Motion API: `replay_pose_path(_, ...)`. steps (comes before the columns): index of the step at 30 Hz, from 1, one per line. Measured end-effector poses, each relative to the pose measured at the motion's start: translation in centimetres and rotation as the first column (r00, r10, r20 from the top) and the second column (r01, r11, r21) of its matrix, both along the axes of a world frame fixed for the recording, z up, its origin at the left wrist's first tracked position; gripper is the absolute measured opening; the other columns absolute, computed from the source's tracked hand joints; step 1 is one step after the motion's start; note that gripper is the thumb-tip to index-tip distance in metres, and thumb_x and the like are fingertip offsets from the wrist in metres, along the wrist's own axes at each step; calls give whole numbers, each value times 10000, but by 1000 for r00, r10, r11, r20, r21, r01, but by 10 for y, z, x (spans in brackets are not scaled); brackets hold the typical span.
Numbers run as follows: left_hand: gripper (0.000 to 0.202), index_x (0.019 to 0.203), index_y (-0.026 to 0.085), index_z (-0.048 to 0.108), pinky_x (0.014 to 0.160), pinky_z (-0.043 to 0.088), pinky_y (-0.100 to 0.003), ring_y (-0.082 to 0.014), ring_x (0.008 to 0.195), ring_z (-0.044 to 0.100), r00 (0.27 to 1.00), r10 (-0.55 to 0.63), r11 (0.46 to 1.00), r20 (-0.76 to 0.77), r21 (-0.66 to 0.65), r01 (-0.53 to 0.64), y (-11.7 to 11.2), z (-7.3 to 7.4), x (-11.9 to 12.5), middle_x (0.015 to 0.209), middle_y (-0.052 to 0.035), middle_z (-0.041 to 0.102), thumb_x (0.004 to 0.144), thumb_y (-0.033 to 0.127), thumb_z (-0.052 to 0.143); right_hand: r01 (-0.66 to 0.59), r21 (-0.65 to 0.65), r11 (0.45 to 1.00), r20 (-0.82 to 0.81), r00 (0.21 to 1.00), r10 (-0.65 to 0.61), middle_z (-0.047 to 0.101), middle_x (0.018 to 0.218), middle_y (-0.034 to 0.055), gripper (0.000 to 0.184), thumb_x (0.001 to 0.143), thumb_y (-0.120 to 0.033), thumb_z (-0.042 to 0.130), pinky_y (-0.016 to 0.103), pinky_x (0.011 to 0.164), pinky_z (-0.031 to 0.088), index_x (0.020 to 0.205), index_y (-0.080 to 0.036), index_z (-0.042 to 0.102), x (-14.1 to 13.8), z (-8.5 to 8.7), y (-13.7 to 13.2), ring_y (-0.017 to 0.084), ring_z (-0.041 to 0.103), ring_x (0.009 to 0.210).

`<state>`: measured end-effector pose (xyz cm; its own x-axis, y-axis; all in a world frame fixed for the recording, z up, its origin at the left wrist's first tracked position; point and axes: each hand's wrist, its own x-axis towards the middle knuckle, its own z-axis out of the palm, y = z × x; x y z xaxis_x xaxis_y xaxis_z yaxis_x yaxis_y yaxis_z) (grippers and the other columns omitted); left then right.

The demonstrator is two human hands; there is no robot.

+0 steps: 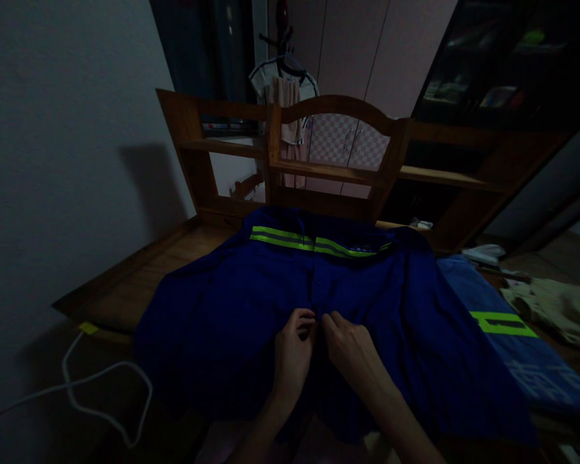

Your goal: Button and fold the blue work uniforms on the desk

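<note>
Both hands meet at the front seam of a blue work jacket [222, 322] spread on bare wooden bed boards [183, 248].
Left hand [292, 353] and right hand [352, 351] pinch the jacket's middle, fingers closed on the cloth. From left: one white cable [106, 386], the jacket with one yellow-green reflective band [290, 240], a second blue garment [468, 283] with pale writing too dim to read, one beige cloth [555, 309]. The room is dim, with a shelved headboard [333, 171] at the far side.

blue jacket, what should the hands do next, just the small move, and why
Probably close the front edges at the spot being pinched. The left hand and right hand both grip the blue jacket at its centre line, their tips nearly touching, with the jacket spread flat. The dim light hides whether a button sits there.
</note>
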<state>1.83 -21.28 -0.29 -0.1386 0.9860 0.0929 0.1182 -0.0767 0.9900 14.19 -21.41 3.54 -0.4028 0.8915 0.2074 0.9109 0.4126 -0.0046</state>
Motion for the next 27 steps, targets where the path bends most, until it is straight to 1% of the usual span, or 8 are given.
replay_pose_path(5, 177, 954, 192, 566, 690, 504, -252, -169, 788, 656, 998, -22, 1000, 61, 6, 21, -1, 2, -3, 869, -52, 673, 779, 220, 568, -26, 29, 999, 53, 998, 24, 544, 963, 25, 349, 782, -15, 470, 264, 501, 209, 1034, -254, 500, 3, 8, -2, 145, 571, 719)
replay_pose_path(7, 181, 953, 188, 559, 697, 503, -256, -172, 788, 659, 995, -46, 999, 93, 11, 45, -1, 3, -5, 854, -52, 676, 781, 241, 573, -18, 12, 1000, 32, 999, 18, 539, 952, 14, 318, 802, -43, 464, 263, 488, 198, 1026, -265, 503, 5, 10, 0, 134, 562, 680)
replay_pose_path(10, 210, 959, 182, 550, 715, 500, -255, -172, 800, 660, 981, -94, 995, 172, 3, 95, 2, 3, -10, 841, -50, 678, 762, 237, 596, -36, -58, 998, -108, 994, 29, 535, 875, -8, 161, 886, -131, 416, 244, 486, 237, 953, -241, 513, 8, 10, 5, 103, 536, 606)
replay_pose_path(12, 221, 955, 174, 551, 728, 498, -254, -173, 817, 658, 971, -108, 994, 212, 0, 110, 4, 3, -13, 848, -55, 676, 748, 227, 608, -54, -91, 994, -251, 968, 30, 531, 853, -12, 153, 923, -163, 372, 216, 525, 292, 920, -224, 513, 10, 8, 7, 96, 541, 638)
replay_pose_path(18, 174, 933, 160, 574, 765, 489, -254, -168, 860, 642, 971, -132, 991, 201, 37, 127, 4, 1, -16, 891, -66, 655, 778, 237, 586, -91, -97, 991, -555, 831, 22, 526, 819, 1, 224, 957, -245, 332, 198, 637, 365, 827, -195, 507, 4, 0, 8, 105, 515, 690)
replay_pose_path(21, 176, 932, 159, 577, 777, 491, -261, -168, 868, 639, 971, -137, 990, 195, 41, 131, 4, 0, -17, 894, -67, 653, 795, 269, 579, -99, -113, 989, -689, 725, -6, 527, 782, 1, 232, 947, -279, 356, 202, 640, 373, 805, -183, 513, 2, -5, 9, 111, 498, 685)
replay_pose_path(25, 219, 929, 161, 586, 778, 500, -275, -172, 865, 640, 975, -138, 990, 175, 43, 132, 4, 0, -16, 902, -72, 657, 791, 330, 597, -144, -230, 962, -826, 552, -114, 530, 723, -16, 252, 921, -372, 415, 192, 581, 372, 835, -171, 539, 4, -11, 14, 106, 485, 647)
replay_pose_path(27, 257, 934, 163, 589, 765, 507, -276, -177, 857, 641, 978, -126, 992, 166, 32, 123, 4, 0, -14, 902, -72, 660, 759, 346, 636, -172, -298, 939, -844, 506, -175, 517, 671, -26, 293, 900, -425, 442, 186, 527, 356, 836, -164, 558, 7, -13, 16, 99, 470, 589)
